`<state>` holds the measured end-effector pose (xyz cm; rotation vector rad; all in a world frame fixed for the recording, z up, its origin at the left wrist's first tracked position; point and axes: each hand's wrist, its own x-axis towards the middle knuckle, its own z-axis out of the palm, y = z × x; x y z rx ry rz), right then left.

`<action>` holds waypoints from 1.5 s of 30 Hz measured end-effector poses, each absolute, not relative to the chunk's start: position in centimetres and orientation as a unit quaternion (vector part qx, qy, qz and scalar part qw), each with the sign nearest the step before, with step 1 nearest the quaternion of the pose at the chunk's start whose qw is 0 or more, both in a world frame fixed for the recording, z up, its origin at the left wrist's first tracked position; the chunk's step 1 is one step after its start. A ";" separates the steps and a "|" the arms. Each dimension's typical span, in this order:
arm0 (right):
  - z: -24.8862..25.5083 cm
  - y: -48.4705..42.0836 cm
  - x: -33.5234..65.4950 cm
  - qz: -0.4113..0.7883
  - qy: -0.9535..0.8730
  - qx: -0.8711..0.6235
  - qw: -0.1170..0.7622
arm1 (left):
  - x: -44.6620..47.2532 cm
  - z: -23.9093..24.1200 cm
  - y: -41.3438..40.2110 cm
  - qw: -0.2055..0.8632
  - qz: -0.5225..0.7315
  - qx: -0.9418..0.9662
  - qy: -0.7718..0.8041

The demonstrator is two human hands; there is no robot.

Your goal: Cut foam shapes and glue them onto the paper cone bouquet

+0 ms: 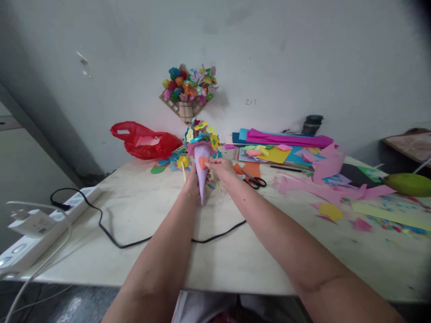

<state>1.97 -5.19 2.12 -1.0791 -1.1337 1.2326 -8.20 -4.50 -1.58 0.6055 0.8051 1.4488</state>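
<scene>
A lilac paper cone [201, 175] filled with paper flowers [202, 130] stands point down above the table, a pink frill round its mouth. My left hand [192, 181] is closed around the cone from the left and behind. On the cone's front lies an orange paper heart [203, 162]. My right hand [221, 169] pinches the heart's right edge between thumb and fingertips, against the cone. Just right of that hand are black-handled scissors [255, 180] and orange paper scraps [252, 169].
A red plastic bag [144, 141] sits at the back left. Coloured sheets [289, 138] and pink scraps [323, 186] cover the right side. A black cord [128, 245] runs from the power strip [50, 226] under my arms. A flower basket [186, 110] hangs on the wall.
</scene>
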 end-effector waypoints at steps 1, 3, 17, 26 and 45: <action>2.0 -5.1 1.9 0.509 -0.486 -0.454 0.546 | -8.2 -1.6 -4.5 0.637 0.633 0.264 0.352; 1.8 -4.7 1.9 0.482 -0.509 -0.459 0.546 | -8.2 -1.6 -4.4 0.639 0.632 0.266 0.348; 1.9 -4.7 2.9 0.212 -0.635 -0.558 0.490 | -8.5 -2.0 -4.0 0.646 0.624 0.285 0.333; 0.3 -6.4 4.0 -0.018 -0.758 -0.481 0.440 | -8.5 -2.3 -3.8 0.649 0.638 0.265 0.318; 0.7 -6.8 3.6 -0.157 -0.786 -0.477 0.361 | -7.0 -1.6 -4.3 0.646 0.665 0.207 0.310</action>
